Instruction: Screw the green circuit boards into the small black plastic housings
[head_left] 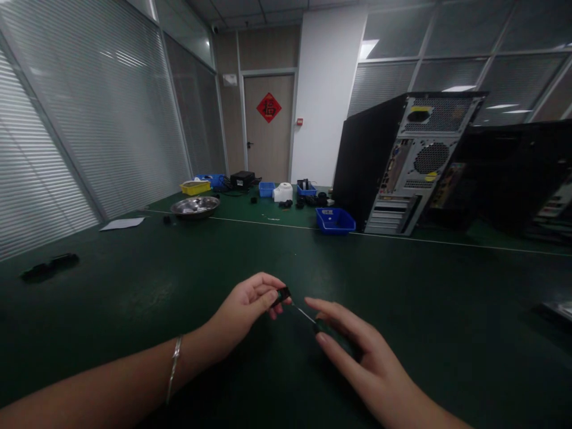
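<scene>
My left hand (252, 304) is closed around a small black part (282, 294) with a bit of green on it, pinched between thumb and fingers. What kind of part it is I cannot make out. In my right hand (357, 351) lies a screwdriver (305, 313), its dark handle mostly hidden by the fingers and palm. The thin metal shaft points up and left, its tip at or very close to the black part. Both hands are above the green tabletop (196, 256).
A blue bin (335, 221) stands ahead on the right, beside a tilted computer case (411, 167). Farther left are a metal bowl (195, 207), a white paper (123, 223) and dark pieces (50, 266). Small trays and a white housing (283, 192) sit at the back.
</scene>
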`<state>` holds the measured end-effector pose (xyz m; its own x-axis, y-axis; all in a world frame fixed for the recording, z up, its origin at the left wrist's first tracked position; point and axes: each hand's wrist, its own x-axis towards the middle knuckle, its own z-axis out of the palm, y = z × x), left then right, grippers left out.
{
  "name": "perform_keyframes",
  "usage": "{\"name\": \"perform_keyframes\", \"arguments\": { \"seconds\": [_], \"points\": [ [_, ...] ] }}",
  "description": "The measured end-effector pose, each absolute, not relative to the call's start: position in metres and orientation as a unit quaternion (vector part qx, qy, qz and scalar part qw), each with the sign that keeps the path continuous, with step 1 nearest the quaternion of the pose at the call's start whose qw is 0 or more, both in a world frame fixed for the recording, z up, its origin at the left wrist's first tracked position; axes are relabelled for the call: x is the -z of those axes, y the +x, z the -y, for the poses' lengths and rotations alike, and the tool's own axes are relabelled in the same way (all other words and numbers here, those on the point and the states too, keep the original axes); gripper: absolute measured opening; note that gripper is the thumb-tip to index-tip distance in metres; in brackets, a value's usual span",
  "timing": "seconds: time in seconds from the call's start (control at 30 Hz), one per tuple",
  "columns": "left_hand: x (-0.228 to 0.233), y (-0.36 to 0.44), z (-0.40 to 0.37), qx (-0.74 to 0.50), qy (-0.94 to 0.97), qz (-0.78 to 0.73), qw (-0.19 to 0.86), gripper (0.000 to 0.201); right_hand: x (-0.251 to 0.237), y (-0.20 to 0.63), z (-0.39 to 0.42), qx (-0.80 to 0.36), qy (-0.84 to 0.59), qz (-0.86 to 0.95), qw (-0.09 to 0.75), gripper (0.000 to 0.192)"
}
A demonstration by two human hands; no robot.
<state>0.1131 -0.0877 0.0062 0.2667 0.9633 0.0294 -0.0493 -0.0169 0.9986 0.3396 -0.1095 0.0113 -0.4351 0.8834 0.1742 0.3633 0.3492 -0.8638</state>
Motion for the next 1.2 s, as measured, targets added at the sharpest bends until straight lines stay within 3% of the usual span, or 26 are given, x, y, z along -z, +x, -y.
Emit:
{"name": "perform_keyframes", "arguments": {
  "seconds": [0.23,0.43,0.63,1.2],
  "points": [
    [-0.0108,0.1128,0.0904,-0.421,0.581,-0.438,0.542,0.023,-0.0155,0.335,0.1065,-0.354,-0.374,0.794,0.325,0.035],
    [-0.0086,0.112,0.0919,-0.432,0.545,-0.381,0.61,0.03,-0.0139,0.3357,0.1052,-0.356,-0.38,0.792,0.319,0.036],
    [-0.0068,0.1126,0.0895,-0.425,0.575,-0.389,0.581,0.022,-0.015,0.335,0.1068,-0.35,-0.378,0.792,0.326,0.034],
    [-0.0045,0.112,0.0911,-0.434,0.521,-0.342,0.65,0.022,-0.0141,0.3359,0.1062,-0.367,-0.352,0.796,0.329,0.035]
  ]
}}
